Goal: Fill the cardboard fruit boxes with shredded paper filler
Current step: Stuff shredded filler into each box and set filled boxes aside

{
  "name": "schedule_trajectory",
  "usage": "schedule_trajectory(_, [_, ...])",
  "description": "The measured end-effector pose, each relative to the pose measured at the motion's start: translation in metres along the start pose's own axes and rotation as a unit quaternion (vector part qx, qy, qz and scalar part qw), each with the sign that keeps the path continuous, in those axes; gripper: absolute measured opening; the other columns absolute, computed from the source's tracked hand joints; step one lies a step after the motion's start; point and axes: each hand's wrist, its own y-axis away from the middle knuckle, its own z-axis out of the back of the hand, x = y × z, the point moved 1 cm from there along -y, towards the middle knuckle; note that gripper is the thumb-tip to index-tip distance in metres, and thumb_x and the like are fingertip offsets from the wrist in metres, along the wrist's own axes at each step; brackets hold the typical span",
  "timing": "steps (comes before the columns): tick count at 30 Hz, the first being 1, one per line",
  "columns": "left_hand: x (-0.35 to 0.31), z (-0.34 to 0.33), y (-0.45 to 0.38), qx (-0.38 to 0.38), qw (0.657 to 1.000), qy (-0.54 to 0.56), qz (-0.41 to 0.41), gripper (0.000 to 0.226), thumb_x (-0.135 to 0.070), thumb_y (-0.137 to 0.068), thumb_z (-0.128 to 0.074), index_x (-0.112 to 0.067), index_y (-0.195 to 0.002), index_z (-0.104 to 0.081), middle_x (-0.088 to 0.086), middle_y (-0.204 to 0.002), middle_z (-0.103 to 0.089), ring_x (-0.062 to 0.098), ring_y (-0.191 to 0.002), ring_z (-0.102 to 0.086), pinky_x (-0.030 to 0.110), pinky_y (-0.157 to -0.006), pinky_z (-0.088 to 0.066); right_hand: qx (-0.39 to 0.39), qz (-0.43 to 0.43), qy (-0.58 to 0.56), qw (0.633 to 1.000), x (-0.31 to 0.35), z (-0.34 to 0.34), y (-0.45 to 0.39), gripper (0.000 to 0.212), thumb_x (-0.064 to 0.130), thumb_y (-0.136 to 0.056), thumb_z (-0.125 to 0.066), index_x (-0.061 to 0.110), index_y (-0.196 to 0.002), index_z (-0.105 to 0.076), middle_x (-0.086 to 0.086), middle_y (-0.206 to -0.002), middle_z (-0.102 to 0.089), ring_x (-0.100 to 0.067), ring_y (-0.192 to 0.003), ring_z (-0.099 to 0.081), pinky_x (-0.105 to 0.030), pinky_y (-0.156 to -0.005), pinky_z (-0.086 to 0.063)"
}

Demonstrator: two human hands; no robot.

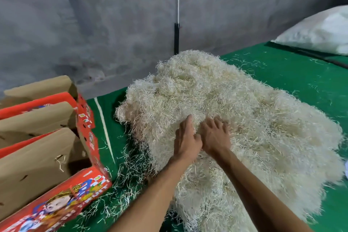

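We dug both hands into the big heap of shredded paper (216,109) on the green table (293,73). Our left hand (185,140) and right hand (215,135) touched, fingers grabbing paper. The open boxes (43,149) stood left.
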Motion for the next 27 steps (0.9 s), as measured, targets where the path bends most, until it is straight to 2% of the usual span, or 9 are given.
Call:
schedule_trajectory(4, [0.001, 0.022, 0.012, -0.112, 0.991, 0.063, 0.023, 0.060, -0.034, -0.093, -0.059, -0.044, -0.142, -0.027, -0.009, -0.136, -0.046, 0.003, -0.104, -0.053, 0.024, -0.075, -0.052, -0.100, 0.008, -0.040, 0.994, 0.010, 0.013, 0.010, 0.042, 0.050, -0.096, -0.051, 0.027, -0.131, -0.056, -0.007, -0.159, -0.033, -0.028, -0.151, -0.018, -0.057, -0.122, -0.003])
schedule_trajectory(7, [-0.005, 0.055, 0.019, -0.111, 0.971, 0.182, 0.112, 0.074, -0.076, -0.082, -0.053, -0.041, -0.142, -0.028, -0.001, -0.138, -0.044, 0.015, -0.114, -0.051, 0.032, -0.082, -0.050, -0.169, 0.032, -0.119, 0.978, 0.032, 0.035, 0.017, 0.049, 0.044, -0.092, -0.062, 0.021, -0.135, -0.056, -0.008, -0.158, -0.034, -0.029, -0.148, -0.025, -0.057, -0.122, -0.010])
schedule_trajectory(9, [-0.013, 0.080, 0.022, -0.064, 0.923, 0.319, 0.207, 0.100, -0.092, -0.065, -0.051, -0.037, -0.146, -0.031, 0.001, -0.145, -0.044, 0.022, -0.124, -0.051, 0.043, -0.094, -0.049, -0.164, 0.072, -0.185, 0.966, 0.057, 0.052, 0.022, 0.054, 0.038, -0.092, -0.064, 0.017, -0.140, -0.051, -0.007, -0.158, -0.034, -0.026, -0.145, -0.031, -0.056, -0.120, -0.020])
schedule_trajectory(11, [-0.020, 0.106, 0.029, -0.018, 0.838, 0.460, 0.294, 0.112, -0.097, -0.046, -0.058, -0.032, -0.137, -0.049, 0.007, -0.132, -0.061, 0.025, -0.117, -0.061, 0.041, -0.086, -0.055, -0.140, 0.112, -0.242, 0.954, 0.087, 0.067, 0.031, 0.055, 0.034, -0.093, -0.062, 0.015, -0.142, -0.048, -0.006, -0.156, -0.036, -0.024, -0.142, -0.035, -0.055, -0.118, -0.026])
schedule_trajectory(13, [-0.023, 0.131, 0.037, 0.013, 0.787, 0.529, 0.316, 0.109, -0.093, -0.036, -0.069, -0.030, -0.125, -0.061, 0.009, -0.113, -0.072, 0.027, -0.101, -0.070, 0.040, -0.082, -0.057, -0.128, 0.135, -0.300, 0.936, 0.114, 0.080, 0.042, 0.052, 0.031, -0.094, -0.058, 0.013, -0.141, -0.046, -0.006, -0.154, -0.038, -0.024, -0.140, -0.036, -0.053, -0.117, -0.030])
schedule_trajectory(18, [0.002, 0.175, 0.064, -0.038, 0.793, 0.521, 0.314, 0.071, -0.071, -0.064, -0.073, -0.024, -0.117, -0.065, 0.010, -0.103, -0.069, 0.029, -0.088, -0.069, 0.041, -0.067, -0.057, -0.100, 0.204, -0.395, 0.890, 0.139, 0.097, 0.064, 0.042, 0.049, -0.099, -0.046, 0.021, -0.128, -0.057, 0.003, -0.149, -0.044, -0.012, -0.134, -0.042, -0.041, -0.110, -0.039])
schedule_trajectory(22, [0.013, 0.207, 0.091, -0.061, 0.784, 0.541, 0.300, 0.064, -0.065, -0.079, -0.062, -0.016, -0.119, -0.065, 0.017, -0.101, -0.074, 0.033, -0.096, -0.069, 0.048, -0.085, -0.054, -0.191, 0.020, -0.513, 0.837, 0.132, 0.083, 0.078, 0.049, 0.064, -0.099, -0.038, 0.030, -0.132, -0.051, 0.008, -0.141, -0.051, -0.008, -0.123, -0.051, -0.039, -0.101, -0.047])
schedule_trajectory(24, [0.013, 0.219, 0.112, -0.073, 0.786, 0.535, 0.301, 0.052, -0.052, -0.091, -0.055, -0.012, -0.123, -0.063, 0.020, -0.093, -0.073, 0.034, -0.094, -0.067, 0.035, -0.069, -0.054, -0.137, -0.091, -0.595, 0.787, 0.127, 0.070, 0.080, 0.074, 0.077, -0.093, -0.034, 0.019, -0.138, -0.045, 0.000, -0.139, -0.052, -0.009, -0.115, -0.056, -0.035, -0.095, -0.050])
schedule_trajectory(27, [0.043, 0.218, 0.140, -0.128, 0.762, 0.525, 0.356, 0.037, -0.006, -0.105, -0.036, -0.014, -0.140, -0.046, 0.016, -0.125, -0.060, 0.036, -0.117, -0.054, 0.016, -0.047, -0.051, 0.014, -0.134, -0.664, 0.735, 0.129, 0.054, 0.090, 0.080, 0.082, -0.089, -0.027, 0.023, -0.142, -0.037, -0.004, -0.146, -0.042, -0.016, -0.122, -0.047, -0.046, -0.107, -0.036])
